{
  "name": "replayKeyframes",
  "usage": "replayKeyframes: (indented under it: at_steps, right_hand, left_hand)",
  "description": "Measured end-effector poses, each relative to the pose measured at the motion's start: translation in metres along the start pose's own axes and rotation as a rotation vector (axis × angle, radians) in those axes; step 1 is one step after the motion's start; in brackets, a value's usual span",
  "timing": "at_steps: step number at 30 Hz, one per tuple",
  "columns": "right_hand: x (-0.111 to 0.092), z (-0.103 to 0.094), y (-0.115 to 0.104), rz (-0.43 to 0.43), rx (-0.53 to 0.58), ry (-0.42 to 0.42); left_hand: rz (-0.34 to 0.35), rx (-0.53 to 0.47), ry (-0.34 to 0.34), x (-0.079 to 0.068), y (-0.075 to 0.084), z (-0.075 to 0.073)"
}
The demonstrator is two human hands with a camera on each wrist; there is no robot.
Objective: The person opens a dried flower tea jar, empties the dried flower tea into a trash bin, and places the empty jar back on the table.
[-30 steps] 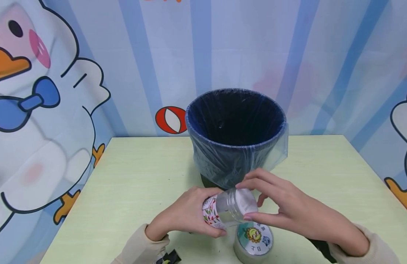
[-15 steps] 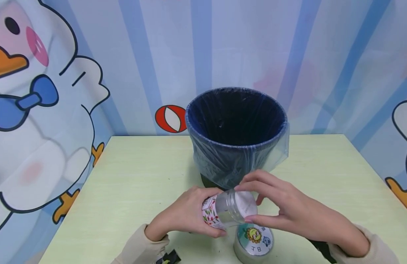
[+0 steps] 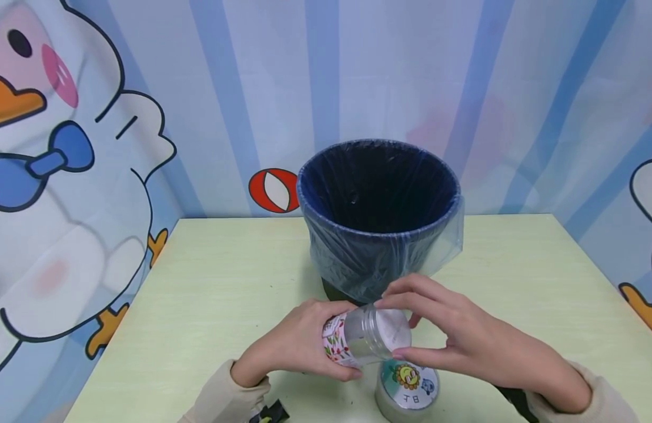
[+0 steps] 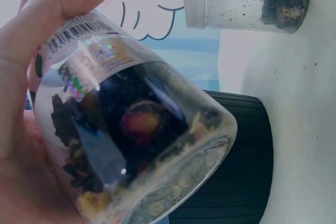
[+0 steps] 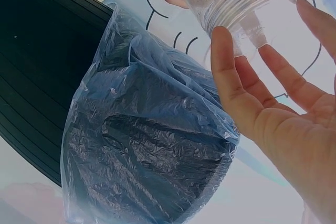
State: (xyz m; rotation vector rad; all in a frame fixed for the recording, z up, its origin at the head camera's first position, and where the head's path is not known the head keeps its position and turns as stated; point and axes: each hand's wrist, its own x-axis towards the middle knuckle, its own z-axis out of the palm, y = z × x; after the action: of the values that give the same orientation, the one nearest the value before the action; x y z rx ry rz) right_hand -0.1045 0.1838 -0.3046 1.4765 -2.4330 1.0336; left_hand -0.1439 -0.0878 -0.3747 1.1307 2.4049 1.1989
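Observation:
My left hand (image 3: 307,338) grips a clear plastic jar (image 3: 361,341) with a floral label, tilted on its side above the table. Dark dried bits and yellowish pieces show through its wall in the left wrist view. The threaded neck carries no screw cap, and a white seal (image 3: 393,329) covers the mouth, which faces right. My right hand (image 3: 452,329) has its thumb and fingers curled about the rim, pinching at the edge of the seal. Just below stands a second jar (image 3: 407,390) with a sunflower picture on its lid; the left wrist view shows dark dried contents in it.
A dark bin (image 3: 336,291) lined with a translucent blue bag (image 3: 357,258) stands right behind the hands on the pale table (image 3: 236,276). Its mouth faces up. A printed cloth backdrop (image 3: 283,94) rises at the table's back and sides.
The right fingertips have shifted very slightly left at the jar's rim. Both hands keep their hold, and the second jar stays in place.

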Motion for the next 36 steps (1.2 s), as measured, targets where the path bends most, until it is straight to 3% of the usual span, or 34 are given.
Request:
replayKeyframes:
  at_steps: [6,13,28,36]
  right_hand:
    - [0.0000,-0.0005,-0.0014,-0.015,-0.021,-0.006]
    - [0.0001,-0.0016,-0.0042,0.040,-0.008,-0.034]
    - [-0.0021,-0.0001,-0.0033,-0.031,-0.032,-0.003]
    - [-0.0033,0.0004,-0.0031,0.016,-0.031,-0.027]
  left_hand:
    - [-0.004,0.001,-0.003,-0.0011,0.0000,0.0000]
    - [-0.001,-0.009,-0.004,-0.0014,-0.0002,0.0002]
    - [0.034,-0.016,-0.018,-0.0004,-0.0004,-0.0005]
    - [0.054,-0.004,-0.024,-0.0003,-0.0017,-0.0011]
